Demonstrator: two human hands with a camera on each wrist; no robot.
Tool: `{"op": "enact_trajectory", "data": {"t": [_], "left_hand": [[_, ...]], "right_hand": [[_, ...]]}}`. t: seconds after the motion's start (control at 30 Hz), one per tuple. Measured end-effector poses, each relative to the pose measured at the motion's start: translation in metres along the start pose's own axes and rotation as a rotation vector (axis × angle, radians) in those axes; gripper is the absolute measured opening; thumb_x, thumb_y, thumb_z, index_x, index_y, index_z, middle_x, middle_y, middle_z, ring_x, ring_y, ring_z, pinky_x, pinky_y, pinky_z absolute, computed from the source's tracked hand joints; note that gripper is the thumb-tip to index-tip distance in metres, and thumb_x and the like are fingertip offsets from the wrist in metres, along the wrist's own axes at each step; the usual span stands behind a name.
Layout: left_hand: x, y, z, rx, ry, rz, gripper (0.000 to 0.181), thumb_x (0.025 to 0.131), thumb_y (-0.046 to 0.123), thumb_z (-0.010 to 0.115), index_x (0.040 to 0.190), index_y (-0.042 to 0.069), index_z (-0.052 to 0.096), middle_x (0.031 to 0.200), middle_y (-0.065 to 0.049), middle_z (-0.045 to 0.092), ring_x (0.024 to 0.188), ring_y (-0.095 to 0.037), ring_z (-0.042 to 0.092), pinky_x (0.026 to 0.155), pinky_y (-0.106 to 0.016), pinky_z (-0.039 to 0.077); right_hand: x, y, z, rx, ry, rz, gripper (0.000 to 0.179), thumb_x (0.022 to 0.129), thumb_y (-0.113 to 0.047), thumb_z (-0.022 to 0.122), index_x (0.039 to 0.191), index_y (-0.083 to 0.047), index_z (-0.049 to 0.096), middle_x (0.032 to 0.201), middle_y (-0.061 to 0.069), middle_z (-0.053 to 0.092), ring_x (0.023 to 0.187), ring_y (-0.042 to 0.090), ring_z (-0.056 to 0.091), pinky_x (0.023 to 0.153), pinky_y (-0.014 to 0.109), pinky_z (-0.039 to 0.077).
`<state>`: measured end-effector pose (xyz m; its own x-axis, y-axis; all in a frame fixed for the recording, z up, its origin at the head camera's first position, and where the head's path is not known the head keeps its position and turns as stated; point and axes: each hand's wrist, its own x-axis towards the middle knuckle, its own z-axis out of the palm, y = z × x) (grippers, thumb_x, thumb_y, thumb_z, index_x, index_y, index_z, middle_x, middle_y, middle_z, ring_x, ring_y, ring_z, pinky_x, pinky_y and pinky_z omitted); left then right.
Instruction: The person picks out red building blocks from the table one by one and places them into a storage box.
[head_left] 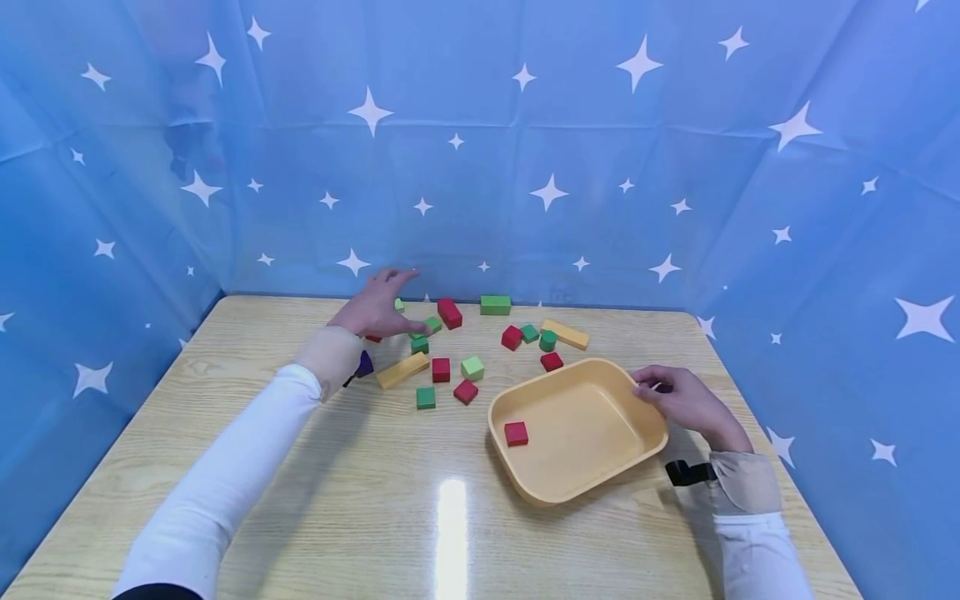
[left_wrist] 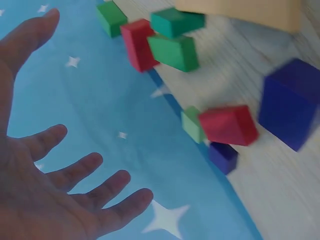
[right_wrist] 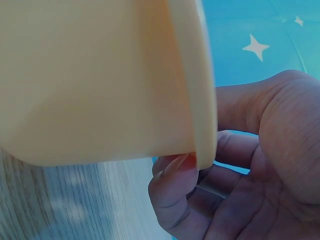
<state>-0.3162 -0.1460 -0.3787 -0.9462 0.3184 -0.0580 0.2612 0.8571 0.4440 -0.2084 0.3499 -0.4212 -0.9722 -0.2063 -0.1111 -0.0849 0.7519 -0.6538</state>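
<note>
Yellow tray point(head_left: 592, 421): located on the right half of the tabletop point(head_left: 375, 500), set askew, its right end towards the tabletop's right edge. One red block point(head_left: 516, 433) lies inside, near the tray's left wall. Whether the tray's base sits fully flat cannot be determined.

The hands are well apart. Right hand point(head_left: 678, 398): thumb and fingers clamped on the tray's rim at its far right corner. Left hand point(head_left: 378, 308): fingers spread, above loose blocks towards the tabletop's far edge; a blue block point(head_left: 364, 364) shows beside its wrist.

A yellow bar point(head_left: 403, 372) lies near that hand. A green oblong block point(head_left: 495, 306) lies by the far edge, before a star-patterned blue curtain point(head_left: 480, 100).
</note>
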Motion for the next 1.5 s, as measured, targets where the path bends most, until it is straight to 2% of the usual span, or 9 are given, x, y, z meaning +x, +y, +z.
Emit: {"op": "enact_trajectory", "data": {"t": [0.27, 0.43, 0.67, 0.83, 1.0, 1.13, 1.27, 1.5], "left_hand": [[0.003, -0.025, 0.006, -0.016, -0.040, -0.106, 0.105, 0.083, 0.050, 0.081, 0.165, 0.025, 0.020, 0.168, -0.023, 0.013, 0.153, -0.050, 0.017, 0.111, -0.070, 0.037], [0.006, -0.036, 0.011, 0.005, -0.064, -0.139, 0.104, 0.086, 0.049, 0.078, 0.165, 0.019, 0.019, 0.165, -0.026, 0.016, 0.151, -0.052, 0.018, 0.113, -0.069, 0.036], [0.010, -0.047, 0.021, 0.032, -0.093, -0.190, 0.108, 0.084, 0.050, 0.080, 0.165, 0.017, 0.017, 0.168, -0.028, 0.011, 0.152, -0.053, 0.018, 0.116, -0.068, 0.032], [0.013, -0.050, 0.025, 0.060, -0.111, -0.217, 0.108, 0.082, 0.049, 0.081, 0.164, 0.014, 0.020, 0.167, -0.029, 0.012, 0.149, -0.054, 0.026, 0.115, -0.067, 0.035], [0.017, -0.051, 0.029, 0.079, -0.141, -0.250, 0.103, 0.083, 0.050, 0.080, 0.161, 0.008, 0.027, 0.164, -0.030, 0.017, 0.140, -0.052, 0.042, 0.111, -0.062, 0.043], [0.020, -0.050, 0.031, 0.092, -0.156, -0.257, 0.092, 0.087, 0.046, 0.077, 0.156, 0.003, 0.034, 0.157, -0.029, 0.026, 0.128, -0.046, 0.053, 0.106, -0.056, 0.049], [0.020, -0.046, 0.031, 0.107, -0.157, -0.250, 0.074, 0.090, 0.034, 0.073, 0.148, 0.001, 0.043, 0.146, -0.028, 0.037, 0.118, -0.041, 0.059, 0.098, -0.051, 0.052], [0.027, -0.047, 0.033, 0.138, -0.148, -0.237, 0.032, 0.090, 0.013, 0.063, 0.117, -0.001, 0.054, 0.117, -0.021, 0.052, 0.098, -0.032, 0.057, 0.081, -0.041, 0.051]], "right_hand": [[-0.001, -0.003, 0.000, 0.011, -0.002, 0.003, 0.033, 0.103, -0.021, 0.062, 0.127, 0.001, 0.066, 0.109, 0.016, 0.069, 0.093, 0.020, 0.061, 0.068, 0.024, 0.051], [-0.002, -0.003, 0.000, 0.006, 0.001, 0.008, 0.032, 0.103, -0.021, 0.062, 0.126, 0.001, 0.066, 0.108, 0.016, 0.068, 0.093, 0.019, 0.061, 0.067, 0.024, 0.050], [-0.002, -0.001, 0.000, 0.026, -0.009, 0.018, 0.032, 0.103, -0.022, 0.061, 0.126, 0.001, 0.066, 0.108, 0.015, 0.068, 0.092, 0.019, 0.060, 0.067, 0.025, 0.051], [-0.001, 0.001, 0.000, 0.022, -0.015, 0.027, 0.033, 0.103, -0.022, 0.061, 0.127, 0.000, 0.066, 0.109, 0.015, 0.068, 0.093, 0.019, 0.060, 0.068, 0.025, 0.052], [0.000, 0.002, -0.001, 0.015, -0.013, 0.035, 0.032, 0.103, -0.022, 0.061, 0.127, -0.001, 0.066, 0.109, 0.015, 0.067, 0.093, 0.020, 0.059, 0.069, 0.025, 0.052], [0.000, 0.002, -0.001, 0.015, -0.012, 0.028, 0.032, 0.103, -0.023, 0.061, 0.126, -0.001, 0.066, 0.109, 0.015, 0.068, 0.094, 0.019, 0.060, 0.070, 0.026, 0.052], [-0.001, 0.001, 0.000, 0.017, -0.011, 0.024, 0.033, 0.103, -0.023, 0.061, 0.126, -0.001, 0.066, 0.110, 0.015, 0.068, 0.094, 0.019, 0.060, 0.069, 0.025, 0.051], [0.000, 0.001, -0.001, 0.031, -0.021, 0.040, 0.035, 0.103, -0.023, 0.062, 0.129, 0.000, 0.065, 0.110, 0.015, 0.067, 0.094, 0.019, 0.059, 0.069, 0.025, 0.051]]}}
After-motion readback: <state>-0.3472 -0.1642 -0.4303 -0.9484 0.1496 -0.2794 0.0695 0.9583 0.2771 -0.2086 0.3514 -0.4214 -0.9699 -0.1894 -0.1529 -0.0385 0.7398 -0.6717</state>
